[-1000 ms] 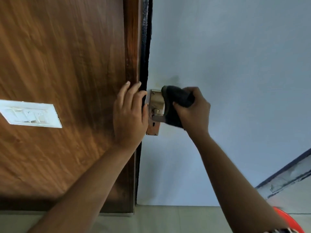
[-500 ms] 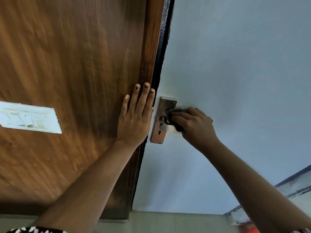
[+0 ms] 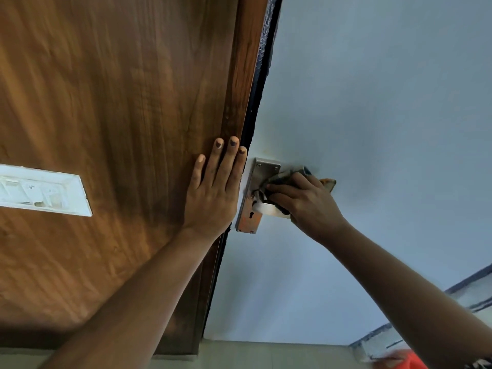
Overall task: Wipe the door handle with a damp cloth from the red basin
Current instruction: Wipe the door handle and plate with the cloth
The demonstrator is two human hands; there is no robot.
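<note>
A metal door handle (image 3: 266, 208) on a steel backplate (image 3: 255, 193) is fixed to the pale blue-grey door (image 3: 372, 115). My right hand (image 3: 306, 203) is closed on a dark cloth (image 3: 282, 177) and presses it against the lever, hiding most of it. A corner of the cloth (image 3: 328, 183) sticks out past my knuckles. My left hand (image 3: 215, 190) lies flat, fingers spread, on the brown wooden frame (image 3: 239, 102) just left of the plate. A blurred piece of the red basin (image 3: 410, 359) shows at the bottom right corner.
A white switch plate (image 3: 42, 190) is set into the brown wooden panel (image 3: 106, 115) at the left. Light floor tiles (image 3: 266, 355) run along the bottom. A dark-edged ledge (image 3: 468, 294) crosses the lower right.
The view has shifted, moving handle and hands right and down in the picture. My right hand has slid the cloth over the lever, and my left hand has shifted slightly on the frame.
</note>
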